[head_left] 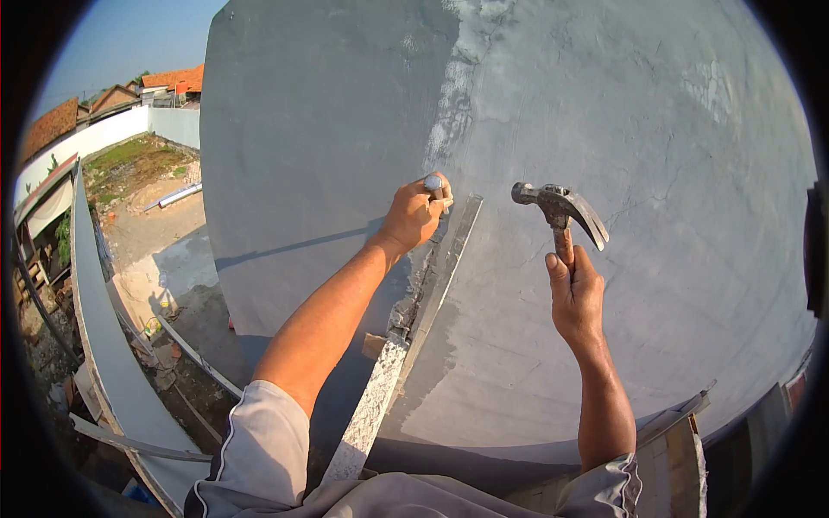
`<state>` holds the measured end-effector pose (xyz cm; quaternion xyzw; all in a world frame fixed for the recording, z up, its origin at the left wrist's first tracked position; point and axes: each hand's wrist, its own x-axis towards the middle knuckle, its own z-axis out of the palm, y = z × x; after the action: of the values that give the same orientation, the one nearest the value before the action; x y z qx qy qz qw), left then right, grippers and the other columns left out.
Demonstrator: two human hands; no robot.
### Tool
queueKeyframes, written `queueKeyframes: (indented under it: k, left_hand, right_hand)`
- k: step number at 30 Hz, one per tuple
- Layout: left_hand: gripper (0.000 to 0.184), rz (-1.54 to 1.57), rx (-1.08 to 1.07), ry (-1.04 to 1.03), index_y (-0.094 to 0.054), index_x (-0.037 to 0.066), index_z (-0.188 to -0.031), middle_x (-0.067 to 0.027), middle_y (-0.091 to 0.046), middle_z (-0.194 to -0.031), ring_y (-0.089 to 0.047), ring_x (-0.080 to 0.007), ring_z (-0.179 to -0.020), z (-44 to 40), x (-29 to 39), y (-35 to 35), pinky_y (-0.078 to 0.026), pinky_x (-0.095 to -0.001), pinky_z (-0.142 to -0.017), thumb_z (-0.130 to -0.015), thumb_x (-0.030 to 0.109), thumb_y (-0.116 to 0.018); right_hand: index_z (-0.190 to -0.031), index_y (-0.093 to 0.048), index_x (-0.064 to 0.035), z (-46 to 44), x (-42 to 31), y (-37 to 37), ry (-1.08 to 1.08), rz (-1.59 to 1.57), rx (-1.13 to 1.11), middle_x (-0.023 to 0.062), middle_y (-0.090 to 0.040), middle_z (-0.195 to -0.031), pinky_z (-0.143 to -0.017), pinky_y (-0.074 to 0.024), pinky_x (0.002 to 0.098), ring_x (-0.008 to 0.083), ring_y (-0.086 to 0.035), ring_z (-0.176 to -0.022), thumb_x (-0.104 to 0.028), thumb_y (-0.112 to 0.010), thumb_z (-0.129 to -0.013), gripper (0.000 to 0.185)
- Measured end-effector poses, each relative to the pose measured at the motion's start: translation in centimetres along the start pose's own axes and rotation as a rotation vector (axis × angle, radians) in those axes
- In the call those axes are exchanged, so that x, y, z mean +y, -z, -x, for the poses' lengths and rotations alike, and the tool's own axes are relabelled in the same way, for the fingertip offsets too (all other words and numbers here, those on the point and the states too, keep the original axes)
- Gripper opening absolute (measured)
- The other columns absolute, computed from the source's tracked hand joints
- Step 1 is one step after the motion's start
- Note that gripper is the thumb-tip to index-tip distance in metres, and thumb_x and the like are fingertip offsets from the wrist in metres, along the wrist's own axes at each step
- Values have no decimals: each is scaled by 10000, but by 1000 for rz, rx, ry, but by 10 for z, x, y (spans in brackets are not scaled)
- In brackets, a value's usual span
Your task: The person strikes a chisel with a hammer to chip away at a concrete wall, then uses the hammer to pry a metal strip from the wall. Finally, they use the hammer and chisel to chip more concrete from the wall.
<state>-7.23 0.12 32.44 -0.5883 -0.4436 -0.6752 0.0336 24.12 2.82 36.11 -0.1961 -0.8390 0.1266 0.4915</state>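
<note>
My left hand (414, 216) is wrapped round a short metal rod or chisel (433, 183), whose round end points up toward me; its other end is hidden. It is against the grey wall (328, 129), at the top of a rough crack (420, 276). My right hand (577, 298) grips the handle of a claw hammer (561, 207), raised to the right of the left hand and apart from the chisel. The hammer's striking face points left and its claw points right. A narrow straight strip (458, 250) runs along the crack just right of my left hand.
Below the crack, a rough white-grey ledge (367, 414) runs toward me. A wooden edge (682, 449) stands at lower right. Far below on the left are a curved panel (117, 337), a yard (164, 207), a white boundary wall (108, 136) and orange roofs (173, 79).
</note>
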Motion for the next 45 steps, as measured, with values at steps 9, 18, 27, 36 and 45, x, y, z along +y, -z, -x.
queueKeyframes:
  k: [9,18,27,36,45]
  left_hand:
    - [78,-318,-52,-167,-586,52,-885,-72,-618,-797,-582,-241,-695,3,16,-3,-511,-383,-682,-903,31,-658]
    - [108,-365,-87,-162,-632,28,-955,-102,-694,-901,-664,-295,-791,6,16,-1,-542,-415,-740,-869,32,-697]
    - [129,-360,-38,-159,-603,29,-932,-72,-661,-860,-622,-261,-751,15,2,-2,-520,-385,-732,-862,33,-711]
    - [77,-240,8,-111,-608,16,-881,-51,-656,-787,-650,-167,-749,18,9,-4,-524,-332,-686,-883,-44,-656]
    - [91,-70,109,-155,-584,29,-848,-52,-622,-714,-614,-150,-650,12,28,1,-511,-335,-628,-892,-15,-650]
  right_hand:
    - [-845,-486,-91,5,-64,30,517,-392,314,-37,-476,-669,-441,-427,277,72,-467,-524,-376,-523,-1075,368]
    - [-901,-499,-2,-17,-78,0,387,110,-39,118,-599,-707,-491,-461,365,230,-572,-519,-196,-600,-1032,254]
    - [-1016,-542,6,-20,-49,-15,204,227,-198,205,-643,-688,-514,-490,439,348,-665,-587,-199,-609,-1025,216]
    - [-1084,-561,13,-2,-20,20,586,-18,162,28,-544,-760,-571,-428,248,80,-483,-626,-92,-557,-1035,115]
    - [-1021,-565,15,0,-3,6,346,-78,142,-1,-478,-762,-584,-409,278,88,-433,-668,-163,-579,-1044,180]
